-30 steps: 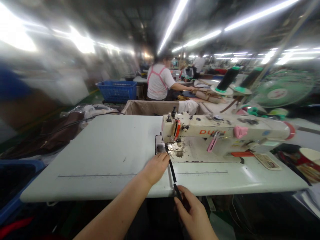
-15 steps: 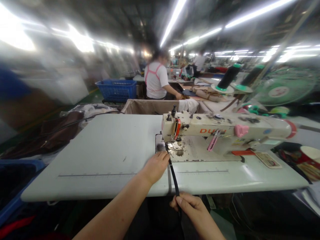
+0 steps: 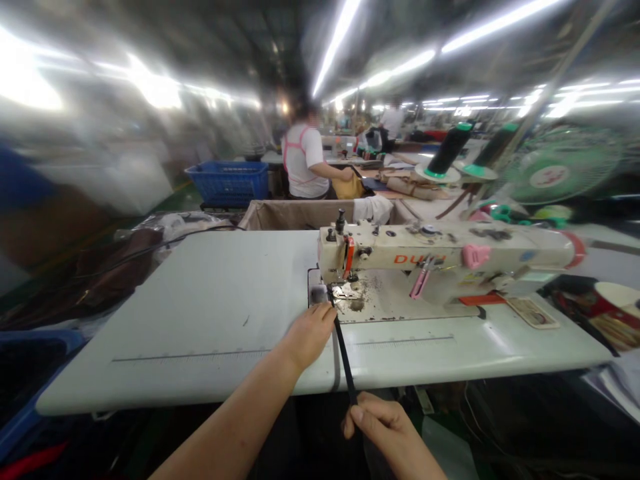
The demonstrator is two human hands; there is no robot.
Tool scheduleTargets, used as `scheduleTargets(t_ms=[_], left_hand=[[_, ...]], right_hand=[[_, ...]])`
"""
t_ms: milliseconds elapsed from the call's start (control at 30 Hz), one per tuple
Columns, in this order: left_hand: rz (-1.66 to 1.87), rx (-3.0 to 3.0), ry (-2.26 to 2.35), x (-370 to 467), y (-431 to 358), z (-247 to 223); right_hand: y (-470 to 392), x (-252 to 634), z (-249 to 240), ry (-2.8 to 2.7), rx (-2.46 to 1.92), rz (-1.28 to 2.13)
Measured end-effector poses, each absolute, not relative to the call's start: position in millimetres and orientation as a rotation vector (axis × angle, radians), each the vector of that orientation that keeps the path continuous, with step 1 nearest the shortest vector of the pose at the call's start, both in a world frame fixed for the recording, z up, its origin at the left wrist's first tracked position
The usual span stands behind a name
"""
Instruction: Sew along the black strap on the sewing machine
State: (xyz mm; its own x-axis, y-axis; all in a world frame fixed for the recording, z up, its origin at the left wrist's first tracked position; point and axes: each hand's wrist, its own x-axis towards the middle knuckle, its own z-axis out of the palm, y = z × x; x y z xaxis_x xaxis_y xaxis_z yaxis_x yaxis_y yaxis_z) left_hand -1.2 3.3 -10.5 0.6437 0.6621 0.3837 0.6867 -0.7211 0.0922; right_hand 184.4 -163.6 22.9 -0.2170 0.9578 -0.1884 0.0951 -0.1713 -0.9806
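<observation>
1. Pulled straighter since the previous frame, the black strip now runs between your hands without the pale break seen earlier; the strip seems to be feeding toward the needle.
2. Your right hand, one of two, is just off the desk's near edge, thumb and fingers closed on the strip.
3. Your left hand stays low on the desk, fingers over the strip beside the presser foot; whether they pinch or only press, you cannot tell from here.
4. One strip shows, crossing the desk's near edge; its far end is hidden by your left hand and the machine.
5. One sewing machine stands at your right, with two thread cones behind it and one green fan beyond.
6. Farther off, you have one beige bin, then one blue basket.
7. Two people are ahead: the nearer co-worker now holds one yellow piece; the other is blurred.
</observation>
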Motion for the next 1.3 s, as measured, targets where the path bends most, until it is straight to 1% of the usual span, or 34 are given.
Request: scheduleTargets(t_ms=[567,800,867,1000,1300], left_hand=[[-0.592,-2.785,-1.126,0,5,-11],[-0.601,-2.79,-1.093,-1,4,-12],[-0.593,-2.788,-1.087,-1,4,-15],[-0.607,-2.757,-1.094,-1,5,-20],[-0.633,-2.748,-1.098,0,5,-22]], right_hand=[[-163,189,15,-1.412,-1.15,1.486],[-156,182,19,-1.374,-1.299,1.357],[-154,179,21,-1.275,-1.284,1.402],[-155,174,19,-1.072,-1.226,1.602],[-161,183,13,-1.188,-1.245,1.625]])
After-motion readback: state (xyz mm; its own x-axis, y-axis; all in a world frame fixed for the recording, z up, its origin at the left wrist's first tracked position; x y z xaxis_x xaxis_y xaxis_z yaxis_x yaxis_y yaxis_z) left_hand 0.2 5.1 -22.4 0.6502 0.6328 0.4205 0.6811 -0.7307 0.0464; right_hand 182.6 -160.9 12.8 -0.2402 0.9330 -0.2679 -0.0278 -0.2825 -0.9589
